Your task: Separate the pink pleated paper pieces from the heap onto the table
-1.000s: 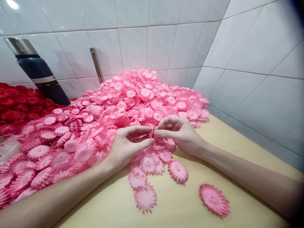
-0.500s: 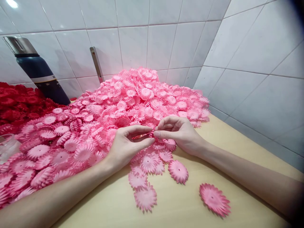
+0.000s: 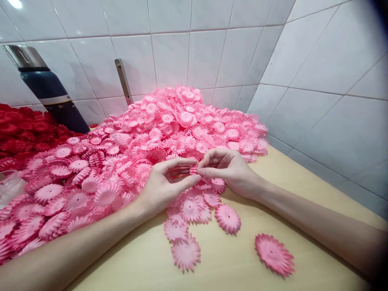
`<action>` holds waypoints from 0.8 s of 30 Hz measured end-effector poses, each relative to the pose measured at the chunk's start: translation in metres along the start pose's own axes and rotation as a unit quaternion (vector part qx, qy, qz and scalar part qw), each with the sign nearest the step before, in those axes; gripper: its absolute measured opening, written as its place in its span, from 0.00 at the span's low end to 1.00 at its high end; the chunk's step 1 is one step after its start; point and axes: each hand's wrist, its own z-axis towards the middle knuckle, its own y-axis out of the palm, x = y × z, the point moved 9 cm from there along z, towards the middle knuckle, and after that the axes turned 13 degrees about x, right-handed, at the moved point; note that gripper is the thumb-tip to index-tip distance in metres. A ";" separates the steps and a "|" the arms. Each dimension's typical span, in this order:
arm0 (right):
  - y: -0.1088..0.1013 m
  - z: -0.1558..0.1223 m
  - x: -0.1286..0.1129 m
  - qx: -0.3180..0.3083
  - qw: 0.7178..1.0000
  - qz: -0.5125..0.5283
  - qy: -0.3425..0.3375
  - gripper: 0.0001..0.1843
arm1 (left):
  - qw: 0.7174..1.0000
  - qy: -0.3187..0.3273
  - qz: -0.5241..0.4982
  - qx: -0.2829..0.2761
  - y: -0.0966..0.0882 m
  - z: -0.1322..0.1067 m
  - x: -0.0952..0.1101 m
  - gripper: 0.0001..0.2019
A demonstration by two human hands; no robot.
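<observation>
A big heap of pink paper flowers (image 3: 169, 129) covers the back of a pale wooden tabletop (image 3: 236, 258). At the heap's front edge my left hand (image 3: 162, 186) and my right hand (image 3: 230, 169) meet fingertip to fingertip. Both pinch one small pink flower piece (image 3: 194, 169) between thumb and fingers; most of it is hidden by the fingers. Loose pink flowers lie just below the hands, one (image 3: 227, 218) near my right wrist.
A single pink flower (image 3: 274, 254) lies apart at the front right. Red flowers (image 3: 21, 133) pile up at the far left beside a dark blue flask (image 3: 51, 95). White tiled walls close the back and right. A clear container edge (image 3: 9, 186) shows at left.
Both hands stay together at the same spot; the fingertips have shifted only slightly on the small flower piece.
</observation>
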 end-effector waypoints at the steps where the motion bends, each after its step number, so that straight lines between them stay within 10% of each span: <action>1: 0.000 0.000 0.000 0.000 1.000 -0.001 -0.001 0.09 | 1.000 0.004 0.012 0.003 -0.001 0.000 0.000 0.12; 24: 0.003 -0.002 -0.003 0.007 1.000 -0.018 -0.007 0.06 | 0.993 -0.028 0.076 0.081 -0.016 0.002 -0.007 0.07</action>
